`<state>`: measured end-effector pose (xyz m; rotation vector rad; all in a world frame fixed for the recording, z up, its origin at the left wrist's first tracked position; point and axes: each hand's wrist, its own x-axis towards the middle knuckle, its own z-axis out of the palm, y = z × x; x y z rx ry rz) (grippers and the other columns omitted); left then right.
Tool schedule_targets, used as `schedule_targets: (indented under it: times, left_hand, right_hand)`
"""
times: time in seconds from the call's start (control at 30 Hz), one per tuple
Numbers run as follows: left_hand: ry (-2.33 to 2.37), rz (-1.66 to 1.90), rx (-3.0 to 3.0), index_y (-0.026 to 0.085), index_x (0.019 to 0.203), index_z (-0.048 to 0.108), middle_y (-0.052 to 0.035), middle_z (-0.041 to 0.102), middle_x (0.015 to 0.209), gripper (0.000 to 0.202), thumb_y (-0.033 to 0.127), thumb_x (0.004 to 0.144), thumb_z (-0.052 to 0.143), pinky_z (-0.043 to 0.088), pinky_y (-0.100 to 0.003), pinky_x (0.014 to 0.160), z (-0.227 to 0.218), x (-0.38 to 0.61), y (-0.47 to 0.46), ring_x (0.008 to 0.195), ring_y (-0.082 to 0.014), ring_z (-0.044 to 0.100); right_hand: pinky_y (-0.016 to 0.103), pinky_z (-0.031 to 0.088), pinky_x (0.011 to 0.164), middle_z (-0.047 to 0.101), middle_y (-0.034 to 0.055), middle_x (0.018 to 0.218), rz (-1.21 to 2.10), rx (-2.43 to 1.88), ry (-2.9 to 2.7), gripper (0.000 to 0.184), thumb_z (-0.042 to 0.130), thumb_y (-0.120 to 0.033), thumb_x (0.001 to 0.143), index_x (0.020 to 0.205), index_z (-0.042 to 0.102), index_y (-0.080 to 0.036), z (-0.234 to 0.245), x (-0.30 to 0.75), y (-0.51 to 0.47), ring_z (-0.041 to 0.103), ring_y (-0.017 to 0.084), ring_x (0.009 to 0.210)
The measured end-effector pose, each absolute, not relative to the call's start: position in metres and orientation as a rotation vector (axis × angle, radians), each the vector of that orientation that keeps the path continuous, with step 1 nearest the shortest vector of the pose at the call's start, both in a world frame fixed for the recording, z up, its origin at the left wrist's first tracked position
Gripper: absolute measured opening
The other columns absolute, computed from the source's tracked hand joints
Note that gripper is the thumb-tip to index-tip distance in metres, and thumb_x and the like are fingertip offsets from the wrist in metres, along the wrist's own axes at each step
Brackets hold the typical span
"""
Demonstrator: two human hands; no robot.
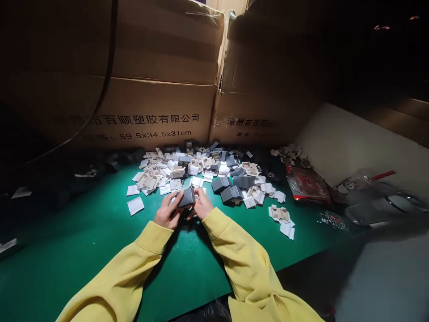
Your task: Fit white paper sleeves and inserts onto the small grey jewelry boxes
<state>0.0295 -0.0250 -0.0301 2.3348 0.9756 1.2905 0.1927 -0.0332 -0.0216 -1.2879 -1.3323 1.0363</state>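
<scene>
A small dark grey box (187, 197) is held between both hands over the green tabletop. My left hand (168, 211) has its fingers closed round the box's left side. On the other side my right hand (202, 204) grips the right edge; a bit of something white shows beside its fingertips, too small to name. Just beyond the hands lies a heap of folded white card pieces (150, 177). Several more dark grey boxes (231, 193) rest at the right of that heap.
Large brown cartons (161, 103) stand along the back. A red packet (306, 183) and a bunch of keys-like small items (331, 220) lie at the right. One white card piece (135, 205) sits apart at the left. A dark cable (107, 76) hangs at the upper left.
</scene>
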Motion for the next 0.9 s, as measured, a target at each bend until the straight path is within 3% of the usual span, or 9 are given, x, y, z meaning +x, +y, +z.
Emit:
schedule_targets:
  times: [0.13, 0.27, 0.33, 0.43, 0.53, 0.73, 0.8, 0.9]
  left_hand:
    - [0.747, 1.350, 2.440, 0.027, 0.145, 0.046, -0.0151, 0.052, 0.143, 0.052, 0.015, 0.095, 0.045, 0.044, -0.046, 0.106, -0.030, 0.031, -0.019, 0.130, -0.0283, 0.050]
    - [0.585, 1.440, 2.546, 0.031, 0.148, 0.042, -0.0152, 0.051, 0.144, 0.057, 0.013, 0.094, 0.047, 0.047, -0.047, 0.103, -0.021, 0.050, -0.006, 0.129, -0.0285, 0.051]
    - [0.566, 1.474, 2.591, 0.030, 0.148, 0.042, -0.0159, 0.053, 0.140, 0.057, 0.013, 0.094, 0.048, 0.049, -0.047, 0.101, -0.012, 0.073, 0.003, 0.126, -0.0285, 0.053]
    - [0.623, 1.483, 2.607, 0.029, 0.142, 0.049, -0.0149, 0.055, 0.135, 0.051, 0.015, 0.094, 0.047, 0.052, -0.047, 0.097, 0.002, 0.123, 0.019, 0.122, -0.0275, 0.054]
    - [0.718, 1.259, 2.640, 0.027, 0.136, 0.056, -0.0144, 0.054, 0.137, 0.049, 0.012, 0.091, 0.048, 0.051, -0.047, 0.097, 0.016, 0.178, 0.029, 0.124, -0.0286, 0.050]
    - [1.177, 0.607, 2.563, 0.025, 0.146, 0.045, -0.0177, 0.024, 0.161, 0.072, 0.001, 0.079, 0.052, 0.032, -0.065, 0.108, 0.033, 0.232, 0.026, 0.144, -0.0381, 0.028]
    - [1.121, 0.639, 2.572, 0.025, 0.149, 0.040, -0.0167, 0.018, 0.162, 0.071, 0.004, 0.082, 0.049, 0.024, -0.065, 0.111, 0.035, 0.224, 0.025, 0.148, -0.0362, 0.018]
    - [1.058, 0.823, 2.648, 0.024, 0.146, 0.045, -0.0138, 0.022, 0.162, 0.067, 0.006, 0.081, 0.050, 0.014, -0.062, 0.116, 0.040, 0.188, 0.035, 0.150, -0.0335, 0.014]
  right_hand:
    - [0.028, 0.060, 0.051, 0.064, 0.0054, 0.112, 1.250, -1.125, -1.243, 0.040, 0.073, -0.029, 0.061, 0.099, 0.062, -0.022, -0.011, 0.204, -0.032, 0.066, 0.016, 0.073]
    - [0.028, 0.060, 0.060, 0.068, 0.0034, 0.102, 1.080, -1.153, -1.321, 0.031, 0.070, -0.025, 0.062, 0.093, 0.067, -0.020, -0.003, 0.227, -0.028, 0.065, 0.017, 0.076]
    - [0.028, 0.058, 0.066, 0.069, 0.0044, 0.096, 0.809, -1.235, -1.341, 0.027, 0.063, -0.019, 0.066, 0.093, 0.069, -0.018, 0.002, 0.246, -0.025, 0.065, 0.018, 0.078]
    - [0.034, 0.055, 0.086, 0.068, 0.0093, 0.103, 0.230, -1.390, -1.299, 0.034, 0.050, -0.011, 0.072, 0.099, 0.070, -0.017, 0.009, 0.285, -0.019, 0.063, 0.022, 0.098]
    - [0.040, 0.048, 0.098, 0.064, 0.0140, 0.111, -0.128, -1.584, -1.230, 0.043, 0.046, -0.009, 0.074, 0.110, 0.069, -0.014, 0.012, 0.328, -0.013, 0.059, 0.025, 0.109]
    - [0.053, 0.039, 0.105, 0.051, 0.0174, 0.140, -0.080, -2.064, -1.348, 0.062, 0.048, -0.022, 0.082, 0.143, 0.045, -0.013, -0.003, 0.364, -0.008, 0.044, 0.034, 0.126]
    - [0.056, 0.036, 0.107, 0.043, 0.0177, 0.148, -0.116, -2.105, -1.343, 0.066, 0.047, -0.031, 0.087, 0.149, 0.036, -0.013, -0.006, 0.359, -0.010, 0.038, 0.036, 0.131]
    - [0.059, 0.028, 0.111, 0.030, 0.0192, 0.156, -0.307, -2.056, -1.296, 0.068, 0.044, -0.038, 0.091, 0.151, 0.030, -0.012, -0.001, 0.343, -0.013, 0.028, 0.037, 0.139]
